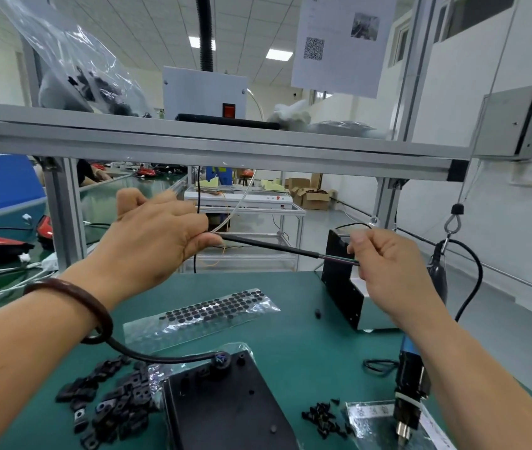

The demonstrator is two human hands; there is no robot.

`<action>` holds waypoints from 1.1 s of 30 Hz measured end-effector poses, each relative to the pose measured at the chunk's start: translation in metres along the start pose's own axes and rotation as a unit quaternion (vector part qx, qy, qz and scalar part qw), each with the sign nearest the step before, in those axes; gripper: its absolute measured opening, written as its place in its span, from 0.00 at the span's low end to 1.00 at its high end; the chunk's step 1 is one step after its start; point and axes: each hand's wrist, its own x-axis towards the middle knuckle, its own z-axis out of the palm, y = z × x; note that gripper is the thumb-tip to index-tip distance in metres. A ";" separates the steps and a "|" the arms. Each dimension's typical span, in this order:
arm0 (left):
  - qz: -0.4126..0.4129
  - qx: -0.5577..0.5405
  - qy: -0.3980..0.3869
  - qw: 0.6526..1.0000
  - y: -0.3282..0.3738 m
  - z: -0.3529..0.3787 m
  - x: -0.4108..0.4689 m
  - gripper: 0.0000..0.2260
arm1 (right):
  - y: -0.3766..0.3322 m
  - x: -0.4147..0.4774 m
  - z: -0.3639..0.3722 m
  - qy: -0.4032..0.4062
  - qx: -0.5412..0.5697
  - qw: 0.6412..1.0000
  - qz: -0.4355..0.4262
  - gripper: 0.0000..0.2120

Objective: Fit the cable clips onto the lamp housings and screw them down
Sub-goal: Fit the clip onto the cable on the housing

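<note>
A black lamp housing lies on the green mat at the bottom centre. Its black cable leaves the housing's top, loops under my left wrist and stretches taut in the air between my hands. My left hand pinches the cable's sheath. My right hand pinches the stripped wire ends at the cable's tip. A heap of black cable clips lies left of the housing. A small pile of black screws lies to its right.
An electric screwdriver hangs at the lower right over a plastic bag. A sheet of black round pads lies mid-table. A black bracket box stands at the table's far right. An aluminium frame shelf crosses overhead.
</note>
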 end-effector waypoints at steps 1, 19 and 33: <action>0.005 0.006 0.002 1.000 -0.001 0.002 0.001 0.19 | 0.001 0.000 -0.001 0.000 0.003 1.000 0.010 0.18; -0.095 -0.163 -0.250 0.950 0.049 -0.039 -0.075 0.13 | 0.002 -0.053 0.104 -0.169 0.268 0.877 0.362 0.16; -0.025 -0.073 -0.308 0.948 0.056 0.004 -0.055 0.11 | 0.003 -0.086 0.115 -0.360 0.040 0.926 0.104 0.09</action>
